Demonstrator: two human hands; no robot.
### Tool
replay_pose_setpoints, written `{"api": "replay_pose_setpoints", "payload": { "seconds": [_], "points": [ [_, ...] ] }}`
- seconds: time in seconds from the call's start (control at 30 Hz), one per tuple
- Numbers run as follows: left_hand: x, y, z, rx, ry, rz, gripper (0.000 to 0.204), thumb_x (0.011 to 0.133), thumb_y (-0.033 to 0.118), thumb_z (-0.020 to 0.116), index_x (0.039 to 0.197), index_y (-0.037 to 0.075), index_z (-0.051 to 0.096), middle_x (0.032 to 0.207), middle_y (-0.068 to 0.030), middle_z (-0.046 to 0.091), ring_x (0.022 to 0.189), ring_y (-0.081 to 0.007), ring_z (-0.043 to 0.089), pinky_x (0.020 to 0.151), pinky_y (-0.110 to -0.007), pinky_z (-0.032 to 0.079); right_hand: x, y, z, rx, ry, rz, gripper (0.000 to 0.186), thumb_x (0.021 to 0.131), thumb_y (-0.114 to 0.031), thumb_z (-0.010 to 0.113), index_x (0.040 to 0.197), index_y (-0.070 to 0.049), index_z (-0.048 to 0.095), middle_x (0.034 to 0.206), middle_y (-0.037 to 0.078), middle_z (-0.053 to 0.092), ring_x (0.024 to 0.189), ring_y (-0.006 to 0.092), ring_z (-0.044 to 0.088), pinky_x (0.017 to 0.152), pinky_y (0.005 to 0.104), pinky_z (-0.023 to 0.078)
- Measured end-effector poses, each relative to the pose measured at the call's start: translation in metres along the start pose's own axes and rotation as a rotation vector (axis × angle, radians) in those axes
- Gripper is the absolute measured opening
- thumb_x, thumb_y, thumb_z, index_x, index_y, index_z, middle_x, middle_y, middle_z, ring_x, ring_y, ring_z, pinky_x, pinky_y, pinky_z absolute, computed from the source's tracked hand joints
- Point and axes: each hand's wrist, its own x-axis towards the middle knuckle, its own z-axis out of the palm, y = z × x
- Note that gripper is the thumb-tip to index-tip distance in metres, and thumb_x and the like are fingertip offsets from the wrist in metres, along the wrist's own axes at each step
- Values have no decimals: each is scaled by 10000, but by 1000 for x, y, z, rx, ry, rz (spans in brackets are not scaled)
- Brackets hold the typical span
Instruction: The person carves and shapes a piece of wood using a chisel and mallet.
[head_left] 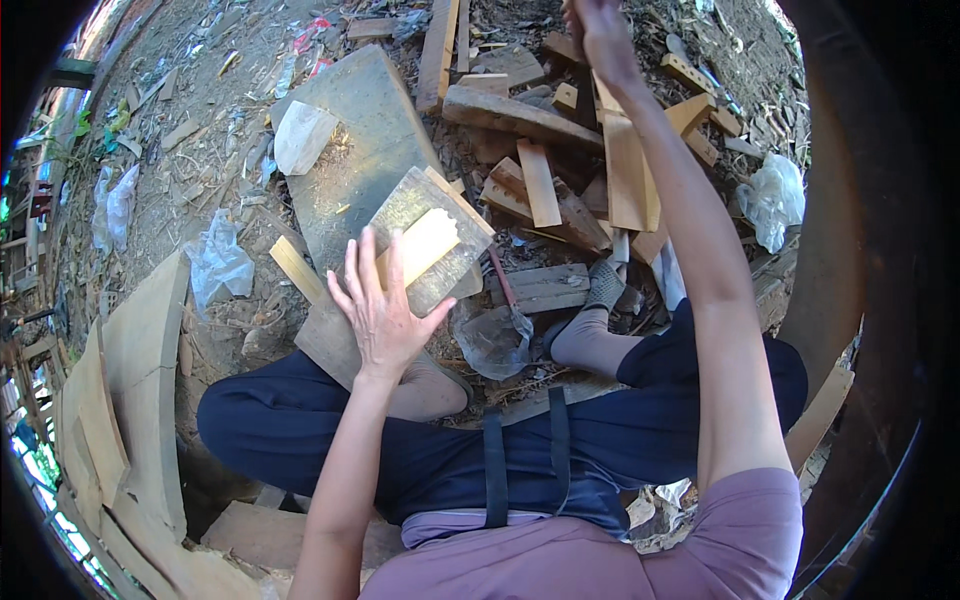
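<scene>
My left hand lies with its fingers spread over the near end of a short, pale wood piece. That piece rests on a flat grey block, and its far end looks ragged. My right arm stretches far up and forward. At the top edge my right hand is partly cut off; its fingers look curled together, and what they hold, if anything, is out of sight. Below the right forearm stands a pale wooden plank among other offcuts.
A large grey slab with wood chips and a whitish scrap lies beyond the block. Wood offcuts pile up at the far right. Plastic bags litter the dirt. Curved boards stand at left; a dark post rises at right.
</scene>
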Motion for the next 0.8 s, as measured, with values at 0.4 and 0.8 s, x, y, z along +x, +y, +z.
{"api": "replay_pose_setpoints", "payload": {
  "seconds": [0.4, 0.8],
  "points": [
    [25, -44, -6, -42, -18, 86, 1058, 642, 541, 821, 1522, 243, 316, 1583, -145, 209, 1456, -362, 178, 1109, -669, 124, 23, -271, -97, 756, -368, 524, 253, 906, -281, 696, 910, -51, 590, 675, -12, 569, 500, 65, 512, 459, 222, 424],
    [28, -36, -1, -165, 137, 74, 522, 858, 398, 705, 1336, 222, 590, 1381, -93, 456, 1296, -300, 388, 1124, -524, 210, -1, -315, -78, 1069, -564, 491, 178, 946, -210, 627, 930, -59, 534, 677, -16, 524, 548, 57, 490, 482, 218, 386]
  ]
}}
